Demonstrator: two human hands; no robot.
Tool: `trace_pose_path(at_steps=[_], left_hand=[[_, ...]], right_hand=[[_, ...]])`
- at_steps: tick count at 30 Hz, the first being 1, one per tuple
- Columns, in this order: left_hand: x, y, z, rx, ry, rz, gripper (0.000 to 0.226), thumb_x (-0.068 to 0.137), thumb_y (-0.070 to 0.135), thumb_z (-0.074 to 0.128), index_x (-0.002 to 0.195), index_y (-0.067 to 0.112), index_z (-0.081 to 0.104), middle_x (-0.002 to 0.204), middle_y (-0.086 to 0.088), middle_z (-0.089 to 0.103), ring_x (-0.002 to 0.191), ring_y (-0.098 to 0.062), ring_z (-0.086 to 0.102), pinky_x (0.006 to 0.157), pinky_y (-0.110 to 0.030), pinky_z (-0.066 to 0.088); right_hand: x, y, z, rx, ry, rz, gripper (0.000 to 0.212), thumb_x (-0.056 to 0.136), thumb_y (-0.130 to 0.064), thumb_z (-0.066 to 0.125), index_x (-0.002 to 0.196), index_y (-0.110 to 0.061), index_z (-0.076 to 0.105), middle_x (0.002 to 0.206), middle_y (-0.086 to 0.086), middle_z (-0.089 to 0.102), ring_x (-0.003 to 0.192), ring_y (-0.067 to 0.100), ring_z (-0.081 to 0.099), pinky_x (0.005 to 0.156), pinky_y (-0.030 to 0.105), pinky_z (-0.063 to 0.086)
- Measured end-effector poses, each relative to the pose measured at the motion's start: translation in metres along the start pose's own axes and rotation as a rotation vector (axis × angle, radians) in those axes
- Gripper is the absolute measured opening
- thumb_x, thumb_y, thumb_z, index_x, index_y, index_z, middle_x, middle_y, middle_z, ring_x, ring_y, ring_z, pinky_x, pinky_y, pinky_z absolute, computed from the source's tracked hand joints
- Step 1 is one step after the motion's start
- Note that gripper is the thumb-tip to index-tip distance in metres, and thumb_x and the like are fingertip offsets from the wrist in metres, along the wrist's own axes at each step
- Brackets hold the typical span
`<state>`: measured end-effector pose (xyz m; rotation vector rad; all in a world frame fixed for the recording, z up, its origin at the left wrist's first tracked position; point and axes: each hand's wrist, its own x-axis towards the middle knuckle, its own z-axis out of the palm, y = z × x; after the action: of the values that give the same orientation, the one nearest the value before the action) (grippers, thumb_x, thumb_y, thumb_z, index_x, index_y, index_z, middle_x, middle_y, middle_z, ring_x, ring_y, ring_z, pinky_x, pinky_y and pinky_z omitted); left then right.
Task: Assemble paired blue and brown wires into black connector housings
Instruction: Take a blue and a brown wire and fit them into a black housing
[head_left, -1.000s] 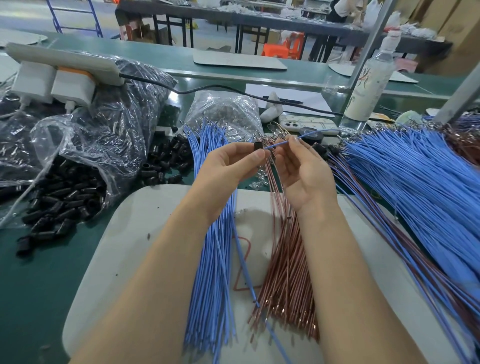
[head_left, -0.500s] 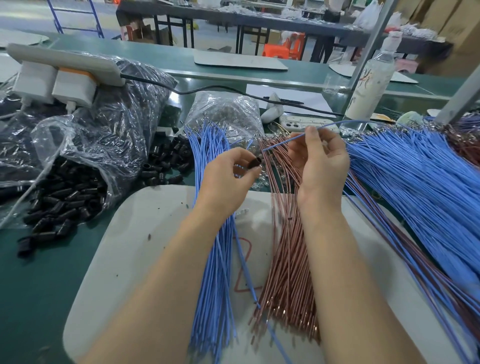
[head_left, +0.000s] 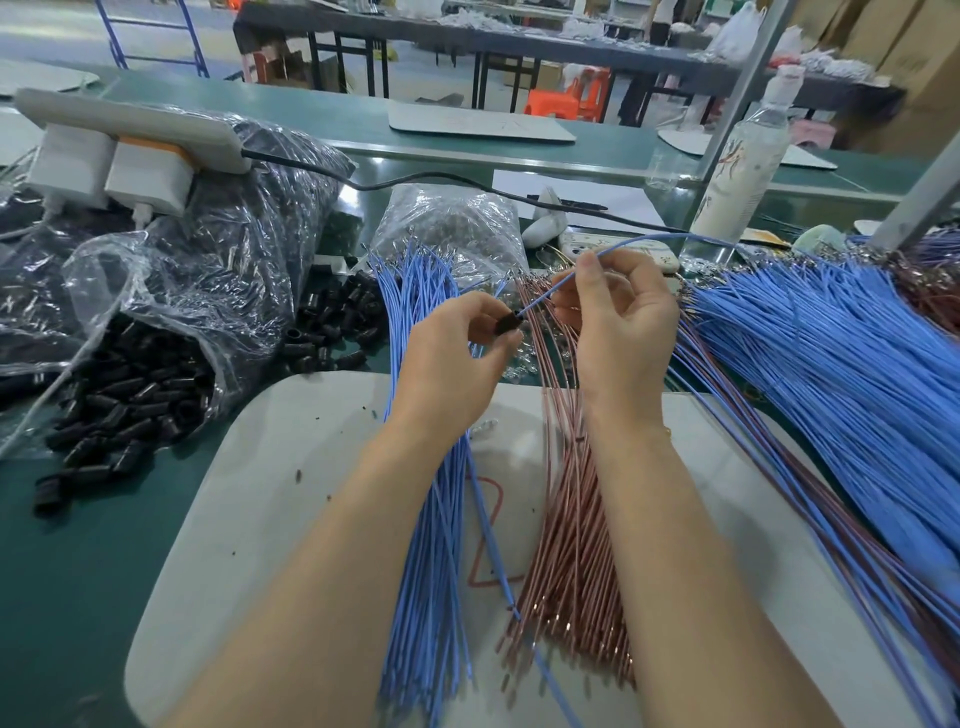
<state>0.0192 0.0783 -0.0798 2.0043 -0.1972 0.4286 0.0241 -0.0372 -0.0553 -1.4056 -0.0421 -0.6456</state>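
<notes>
The black connector housing (head_left: 508, 325) is pinched between the thumb and fingertips of the left hand (head_left: 457, 364), held up above the desk (head_left: 78, 571). The right hand (head_left: 623, 327) has its fingers curled round one blue wire (head_left: 540, 298), tip right at the housing's mouth, can't tell if it's in. Underneath, on the white pad (head_left: 291, 519), a blue bundle (head_left: 426, 545) and a brown bundle (head_left: 571, 545) lie side by side. Spare housings (head_left: 130, 384) spill from a plastic bag (head_left: 208, 270) on the left.
</notes>
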Motion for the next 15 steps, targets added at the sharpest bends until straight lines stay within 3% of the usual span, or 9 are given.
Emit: trace_pose_path(at_steps=[5, 10, 15], left_hand=[[0.0008, 0.0002, -0.0002, 0.077, 0.012, 0.045, 0.004, 0.086, 0.015, 0.065, 0.088, 0.018, 0.065, 0.084, 0.004, 0.066, 0.079, -0.007, 0.057, 0.070, -0.004, 0.037], [-0.0006, 0.0014, -0.0001, 0.129, 0.038, 0.067, 0.010, 0.087, 0.017, 0.065, 0.097, 0.014, 0.067, 0.090, 0.003, 0.064, 0.083, -0.009, 0.056, 0.076, -0.015, 0.040], [-0.0023, 0.0068, -0.0020, 0.141, 0.071, 0.120, 0.015, 0.088, 0.019, 0.065, 0.101, 0.012, 0.069, 0.093, -0.001, 0.066, 0.088, -0.015, 0.057, 0.083, -0.027, 0.044]], right_hand=[[-0.0030, 0.0006, 0.0037, -0.017, -0.111, 0.049, 0.016, 0.094, -0.010, 0.057, 0.079, -0.015, 0.058, 0.067, -0.003, 0.065, 0.063, 0.008, 0.064, 0.063, 0.021, 0.054], [0.0005, 0.0024, 0.0014, 0.008, -0.108, 0.111, 0.017, 0.092, -0.009, 0.059, 0.077, -0.017, 0.058, 0.065, -0.003, 0.066, 0.063, 0.009, 0.063, 0.061, 0.021, 0.052], [-0.0002, 0.0096, 0.0024, -0.261, -0.254, 0.072, 0.016, 0.089, -0.012, 0.064, 0.074, -0.019, 0.062, 0.071, -0.001, 0.063, 0.070, 0.013, 0.059, 0.075, 0.036, 0.052]])
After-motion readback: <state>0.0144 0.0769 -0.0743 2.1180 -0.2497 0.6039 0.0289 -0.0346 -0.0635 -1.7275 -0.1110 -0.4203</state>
